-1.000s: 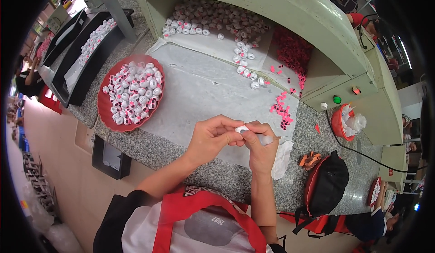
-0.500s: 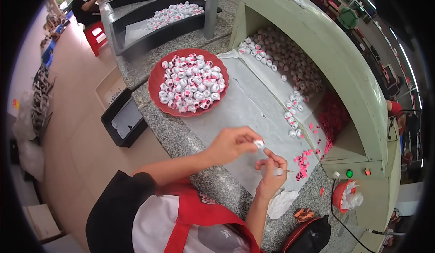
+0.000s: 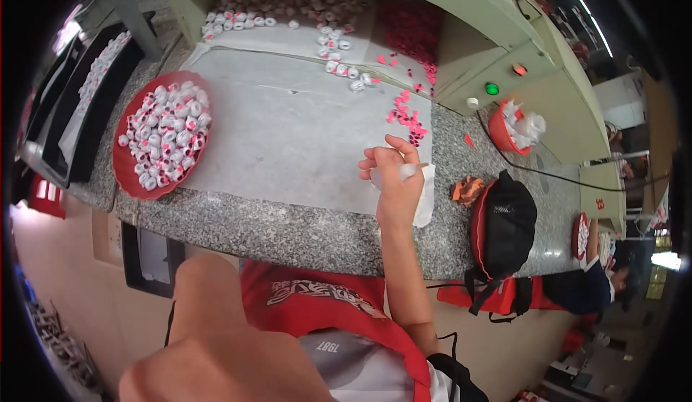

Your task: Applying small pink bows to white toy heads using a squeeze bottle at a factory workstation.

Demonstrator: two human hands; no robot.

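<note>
My right hand [image 3: 395, 179] is over the near right part of the white sheet [image 3: 288, 143]. Its fingers are curled around a small translucent white bottle [image 3: 408, 171] with a thin tip. My left hand [image 3: 223, 359] looms large and blurred at the lower left, close to the camera; its fingers cannot be made out. To the left stands a red scalloped bowl [image 3: 130, 175] heaped with small white rounded pieces [image 3: 169, 124] marked pink and dark. Small pink bits [image 3: 407, 119] lie just beyond my right hand.
A pale green hooded cabinet [image 3: 476, 70] holds more white pieces [image 3: 288, 2] and a pink heap [image 3: 411, 31]. Right of it are a red cup [image 3: 497, 132], a black cable [image 3: 555, 175], an orange crumpled wrapper [image 3: 467, 190] and a black pouch [image 3: 512, 222]. Black trays [image 3: 108, 88] stand far left.
My left hand has left the sheet and come up close to the camera; the white piece it held no longer shows. The view has turned right. My right hand still holds the bottle.
</note>
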